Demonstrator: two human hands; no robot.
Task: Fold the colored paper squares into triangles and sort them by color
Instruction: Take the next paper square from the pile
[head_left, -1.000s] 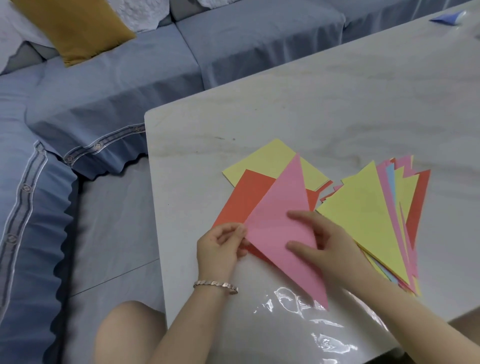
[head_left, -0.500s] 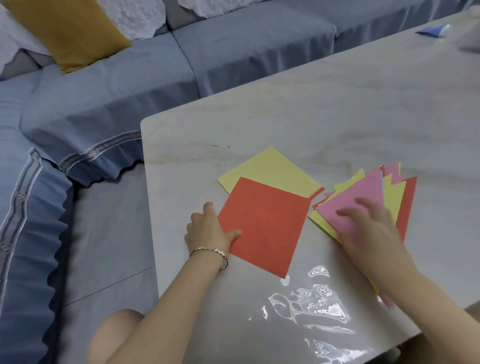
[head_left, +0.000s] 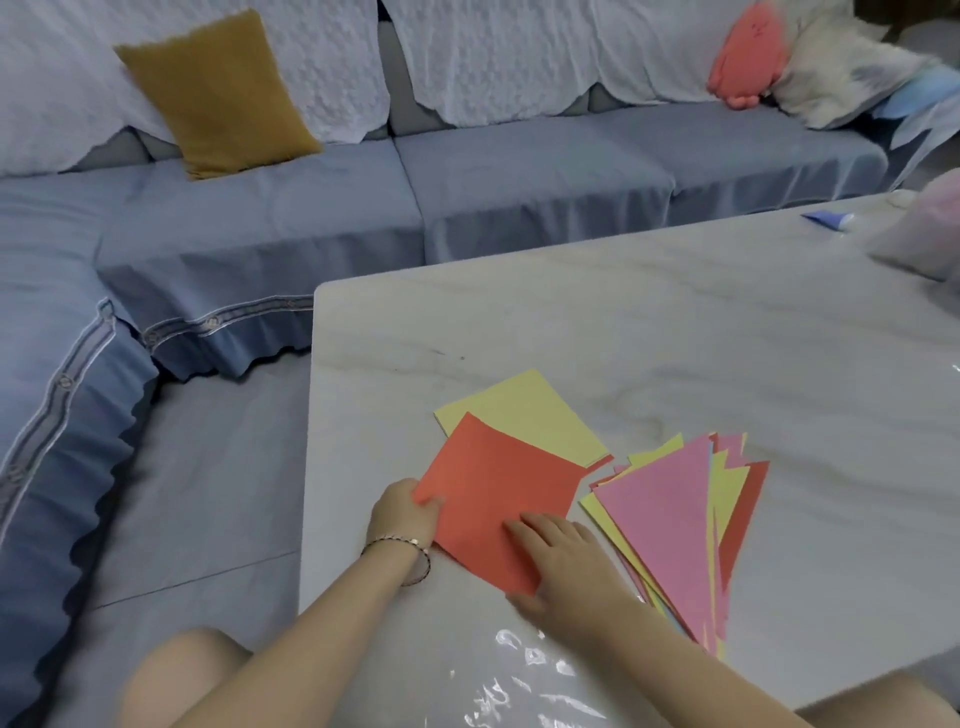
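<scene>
1. The left hand (head_left: 402, 514) pinches the left corner of the red paper square (head_left: 498, 488), thumb on top and the other fingers underneath, lifting that corner slightly off the table (head_left: 623, 332).
2. The right hand (head_left: 563, 564) lies flat on the same sheet near its bottom corner, fingers spread and pressing down, gripping nothing.
3. A bracelet (head_left: 400, 543) circles the left wrist.
4. The red sheet overlaps a yellow paper square (head_left: 524, 410), which sticks out at 12 o'clock from it.
5. At 3 o'clock from the red sheet lies a fanned pile of folded triangles (head_left: 675, 519), mixed in color with a pink one on top.
6. At 11 o'clock, beyond the table, a mustard cushion (head_left: 218, 93) leans on a blue sofa (head_left: 519, 182).
</scene>
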